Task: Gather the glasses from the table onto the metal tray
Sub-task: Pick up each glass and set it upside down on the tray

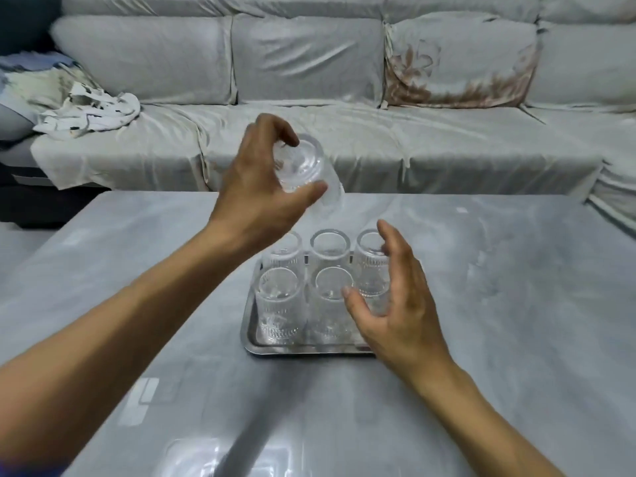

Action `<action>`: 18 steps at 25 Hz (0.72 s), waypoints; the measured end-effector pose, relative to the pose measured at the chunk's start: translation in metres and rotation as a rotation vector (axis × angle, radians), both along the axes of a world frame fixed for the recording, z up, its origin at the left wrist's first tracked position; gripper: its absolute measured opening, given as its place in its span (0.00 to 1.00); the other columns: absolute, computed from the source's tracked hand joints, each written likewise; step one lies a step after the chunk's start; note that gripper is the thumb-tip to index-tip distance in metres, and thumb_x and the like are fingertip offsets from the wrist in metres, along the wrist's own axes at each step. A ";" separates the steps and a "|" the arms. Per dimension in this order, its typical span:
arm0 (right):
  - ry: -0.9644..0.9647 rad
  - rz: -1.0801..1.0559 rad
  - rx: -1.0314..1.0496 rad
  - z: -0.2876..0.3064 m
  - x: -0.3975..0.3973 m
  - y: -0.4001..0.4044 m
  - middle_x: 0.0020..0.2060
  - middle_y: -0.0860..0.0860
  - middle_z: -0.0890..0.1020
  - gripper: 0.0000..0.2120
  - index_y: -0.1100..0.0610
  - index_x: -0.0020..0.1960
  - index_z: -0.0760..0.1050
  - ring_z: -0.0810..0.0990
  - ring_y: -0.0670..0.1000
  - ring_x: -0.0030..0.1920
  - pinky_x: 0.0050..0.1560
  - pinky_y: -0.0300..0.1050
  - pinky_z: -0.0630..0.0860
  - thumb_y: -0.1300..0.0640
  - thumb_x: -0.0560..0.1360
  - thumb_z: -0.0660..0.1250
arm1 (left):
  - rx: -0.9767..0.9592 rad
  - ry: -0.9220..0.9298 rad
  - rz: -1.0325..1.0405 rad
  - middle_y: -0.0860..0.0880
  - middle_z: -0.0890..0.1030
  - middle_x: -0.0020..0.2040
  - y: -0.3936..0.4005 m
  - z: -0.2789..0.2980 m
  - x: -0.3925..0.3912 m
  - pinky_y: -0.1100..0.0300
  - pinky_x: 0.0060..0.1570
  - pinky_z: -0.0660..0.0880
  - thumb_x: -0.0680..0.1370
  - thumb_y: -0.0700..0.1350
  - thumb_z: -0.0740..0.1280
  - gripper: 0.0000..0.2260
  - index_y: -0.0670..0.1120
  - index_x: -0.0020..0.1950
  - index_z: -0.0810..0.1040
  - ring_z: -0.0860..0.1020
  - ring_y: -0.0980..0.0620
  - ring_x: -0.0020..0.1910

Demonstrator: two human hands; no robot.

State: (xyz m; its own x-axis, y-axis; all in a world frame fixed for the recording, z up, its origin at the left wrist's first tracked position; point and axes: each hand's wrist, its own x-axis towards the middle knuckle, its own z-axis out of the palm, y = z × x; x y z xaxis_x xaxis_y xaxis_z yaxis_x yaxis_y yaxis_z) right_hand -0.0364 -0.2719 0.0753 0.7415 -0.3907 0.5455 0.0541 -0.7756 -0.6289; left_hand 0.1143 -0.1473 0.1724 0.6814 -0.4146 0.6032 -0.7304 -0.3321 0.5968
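Metal tray [248, 333] partly hidden by right hand [395, 304], spread, left hand [254, 194] gripping glass [309, 170]

Soft, even indoor light filled the scene, fairly bright and cool in tone. The glossy tabletop [481, 304] carried pale reflections near its front edge and a faint dark arm shadow. The picture was slightly soft overall, with wide-angle bending at the edges; the sofa [309, 63] looked smeared.
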 end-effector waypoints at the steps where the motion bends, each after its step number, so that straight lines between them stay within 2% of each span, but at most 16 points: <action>1: -0.042 -0.013 -0.006 0.004 -0.005 0.000 0.73 0.55 0.68 0.41 0.59 0.76 0.58 0.66 0.53 0.71 0.67 0.57 0.68 0.58 0.70 0.76 | 0.012 0.003 -0.092 0.53 0.74 0.53 -0.001 0.004 -0.031 0.64 0.43 0.70 0.67 0.53 0.74 0.22 0.51 0.54 0.67 0.73 0.56 0.50; 3: -0.167 -0.068 -0.014 0.011 -0.016 0.001 0.71 0.54 0.69 0.40 0.57 0.75 0.58 0.68 0.53 0.69 0.65 0.57 0.70 0.53 0.70 0.76 | 0.025 0.050 -0.212 0.55 0.75 0.52 -0.008 -0.001 -0.085 0.62 0.44 0.72 0.67 0.53 0.75 0.22 0.53 0.54 0.67 0.76 0.54 0.50; 5: -0.238 -0.142 -0.035 0.015 -0.028 -0.002 0.67 0.51 0.72 0.36 0.54 0.73 0.61 0.70 0.52 0.66 0.62 0.54 0.71 0.48 0.70 0.72 | -0.022 0.143 -0.278 0.56 0.76 0.55 -0.014 -0.011 -0.115 0.62 0.48 0.74 0.69 0.50 0.76 0.22 0.54 0.57 0.68 0.77 0.56 0.52; 8: -0.106 -0.174 0.030 0.003 -0.034 -0.021 0.63 0.49 0.75 0.36 0.49 0.71 0.64 0.70 0.51 0.62 0.60 0.50 0.69 0.41 0.67 0.73 | -0.081 0.365 -0.329 0.59 0.73 0.67 -0.009 -0.031 -0.109 0.63 0.62 0.72 0.71 0.49 0.75 0.30 0.58 0.69 0.66 0.72 0.62 0.65; 10: -0.032 -0.158 0.223 -0.012 -0.031 -0.033 0.62 0.49 0.77 0.37 0.49 0.70 0.66 0.72 0.52 0.61 0.60 0.55 0.73 0.47 0.66 0.78 | -0.186 0.422 -0.145 0.58 0.72 0.70 0.010 -0.053 -0.091 0.62 0.64 0.70 0.73 0.45 0.73 0.28 0.56 0.71 0.67 0.72 0.60 0.67; 12: -0.019 -0.138 0.447 -0.025 -0.027 -0.043 0.59 0.47 0.78 0.34 0.50 0.68 0.67 0.77 0.50 0.59 0.58 0.60 0.75 0.53 0.66 0.79 | -0.289 0.480 0.173 0.54 0.75 0.67 0.035 -0.083 -0.073 0.56 0.64 0.72 0.76 0.37 0.67 0.23 0.51 0.69 0.70 0.74 0.54 0.65; 14: -0.025 -0.103 0.571 -0.038 -0.022 -0.051 0.56 0.44 0.79 0.31 0.50 0.65 0.68 0.79 0.47 0.57 0.57 0.60 0.76 0.57 0.67 0.79 | -0.175 0.557 0.353 0.50 0.77 0.65 0.054 -0.111 -0.060 0.53 0.61 0.73 0.75 0.34 0.63 0.22 0.48 0.68 0.72 0.75 0.49 0.64; 18: 0.051 -0.089 0.587 -0.060 -0.016 -0.054 0.55 0.40 0.79 0.32 0.46 0.64 0.67 0.79 0.42 0.55 0.58 0.55 0.77 0.56 0.66 0.79 | 0.168 0.712 0.236 0.48 0.82 0.59 0.055 -0.144 -0.051 0.48 0.58 0.76 0.73 0.40 0.67 0.17 0.49 0.61 0.76 0.79 0.45 0.57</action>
State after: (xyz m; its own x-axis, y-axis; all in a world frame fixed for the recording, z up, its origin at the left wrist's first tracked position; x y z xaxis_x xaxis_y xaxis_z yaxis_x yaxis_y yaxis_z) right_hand -0.0522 -0.3264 0.0151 0.7116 -0.6781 0.1839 -0.0366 -0.2971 -0.9541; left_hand 0.0629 -0.0918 0.0286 0.9637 -0.2569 -0.0729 -0.0868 -0.5595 0.8243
